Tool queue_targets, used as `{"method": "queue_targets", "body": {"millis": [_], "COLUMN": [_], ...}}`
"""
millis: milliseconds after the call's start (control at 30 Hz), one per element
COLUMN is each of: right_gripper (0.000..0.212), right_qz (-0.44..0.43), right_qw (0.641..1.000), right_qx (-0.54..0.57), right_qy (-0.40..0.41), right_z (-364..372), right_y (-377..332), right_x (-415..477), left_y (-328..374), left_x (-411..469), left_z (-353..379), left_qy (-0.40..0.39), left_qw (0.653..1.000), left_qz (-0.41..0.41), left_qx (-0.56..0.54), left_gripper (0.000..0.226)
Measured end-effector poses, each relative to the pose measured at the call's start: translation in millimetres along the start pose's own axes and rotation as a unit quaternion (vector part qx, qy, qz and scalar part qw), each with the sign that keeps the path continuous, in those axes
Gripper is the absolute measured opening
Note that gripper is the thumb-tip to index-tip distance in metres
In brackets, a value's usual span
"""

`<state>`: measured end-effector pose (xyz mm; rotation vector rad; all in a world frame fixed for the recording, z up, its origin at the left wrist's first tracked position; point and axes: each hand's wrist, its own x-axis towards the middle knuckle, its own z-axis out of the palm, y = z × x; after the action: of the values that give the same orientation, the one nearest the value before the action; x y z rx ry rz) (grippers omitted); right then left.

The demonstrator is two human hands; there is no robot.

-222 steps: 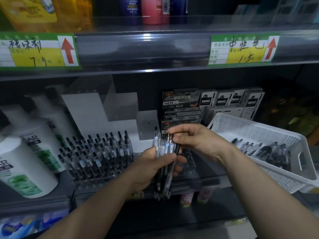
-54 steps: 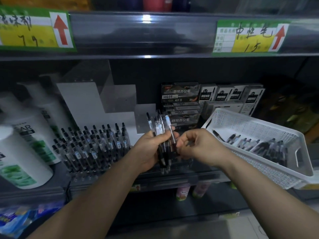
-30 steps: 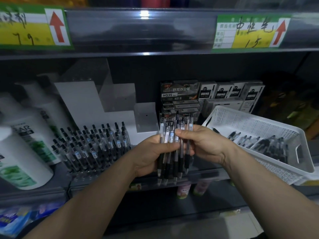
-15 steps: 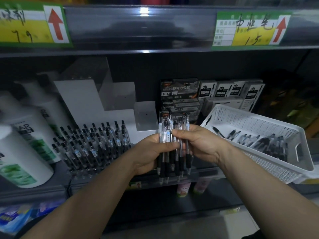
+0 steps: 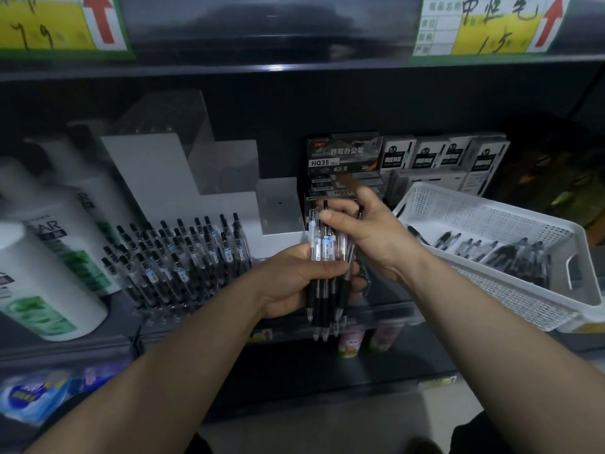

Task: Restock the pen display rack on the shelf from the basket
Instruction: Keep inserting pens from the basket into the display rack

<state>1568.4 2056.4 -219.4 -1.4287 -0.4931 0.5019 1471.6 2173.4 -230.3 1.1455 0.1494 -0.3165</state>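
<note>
Several pens make up the pen bundle (image 5: 322, 257): clear barrels, black rubber sleeves low down, black clickers on top, small barcode stickers mid-barrel. It is held upright, tips down, in front of the shelf (image 5: 65, 350) edge, between rack and basket. Left grip (image 5: 288, 283) is wrapped around the bundle's middle, thumb across the front. Right grip (image 5: 376, 234) is on the upper barrels, thumb pressed over the front, other fingers behind; one finger sticks up, blurred.

Pen display rack (image 5: 170, 178) sits to the left on the shelf: pale stepped side panel, racked pens (image 5: 183, 257) of the same kind standing in slanted rows. Both grips and the bundle block the rack's right part; cannot tell what stands there.

White basket (image 5: 484, 214), perforated and tilted, is to the right, with loose pens (image 5: 504, 257) lying in its lower end. Pen boxes (image 5: 343, 155) are stacked at the shelf back, behind the grips. White bottles (image 5: 42, 257) with green labels stand far left, just beside the rack. Yellow-green price tags (image 5: 484, 24) hang on the rail above.
</note>
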Motion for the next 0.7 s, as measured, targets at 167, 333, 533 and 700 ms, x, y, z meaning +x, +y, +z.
{"method": "queue_targets", "body": {"millis": [167,333,533,700], "right_gripper": [0.022,0.021,0.024,0.022], "right_qz": [-0.042,-0.054,-0.077,-0.048], "right_qw": [0.998,0.991,0.995,0.991], "right_qx": [-0.039,-0.126,-0.06,-0.111], "right_qy": [-0.014,-0.008,-0.012,-0.053], "right_z": [3.2,6.2,8.4,8.2], "right_y": [0.4,6.6,0.7,1.5], "right_x": [2.3,2.1,1.3,-0.2], "left_y": [-0.2,-2.6,-2.2,-1.5], "left_x": [-1.9,-3.4,-2.1,-4.0], "left_z": [0.9,2.3,3.0,5.5], "left_qy": [-0.022,-0.012,-0.002,-0.01], "left_qw": [1.0,1.0,1.0,1.0], "left_qz": [-0.001,-0.01,-0.007,-0.015], "left_qx": [0.018,0.024,0.006,0.0], "left_gripper": [0.023,0.022,0.015,0.013]}}
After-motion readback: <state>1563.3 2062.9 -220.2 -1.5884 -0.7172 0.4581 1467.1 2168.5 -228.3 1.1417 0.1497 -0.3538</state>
